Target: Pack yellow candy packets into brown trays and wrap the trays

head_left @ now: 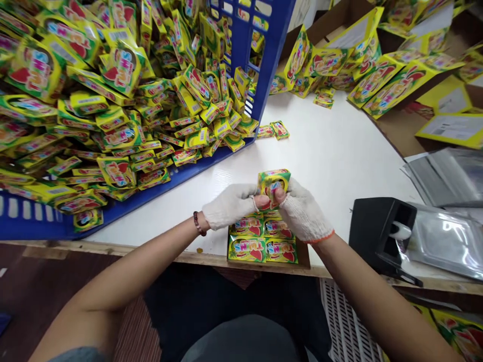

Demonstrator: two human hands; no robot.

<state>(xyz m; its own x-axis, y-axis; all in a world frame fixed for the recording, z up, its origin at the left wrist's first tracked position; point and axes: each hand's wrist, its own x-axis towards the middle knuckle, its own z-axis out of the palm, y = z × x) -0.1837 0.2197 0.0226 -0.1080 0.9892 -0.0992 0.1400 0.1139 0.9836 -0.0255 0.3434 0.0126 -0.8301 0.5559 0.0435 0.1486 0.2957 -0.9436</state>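
Between both hands I hold a small yellow-green candy box (274,182) with a watermelon print, upright above a shallow carton. My left hand (236,205), in a white fingerless-tipped glove, grips its left side with the bare thumb on the front. My right hand (305,210), gloved alike with an orange cuff edge, closes on its right side, thumb also on the front. Beneath them, the brown carton (304,254) holds several candy boxes (247,249) lying flat in rows. My hands cover the carton's far part.
A blue plastic crate (269,65) heaped with loose candy boxes (121,65) lies at left. Two loose boxes (279,129) rest beside it. Display cartons (400,85) stand at back right. A black tape dispenser (372,231) and clear plastic packaging (449,236) occupy the right of the white table (328,146).
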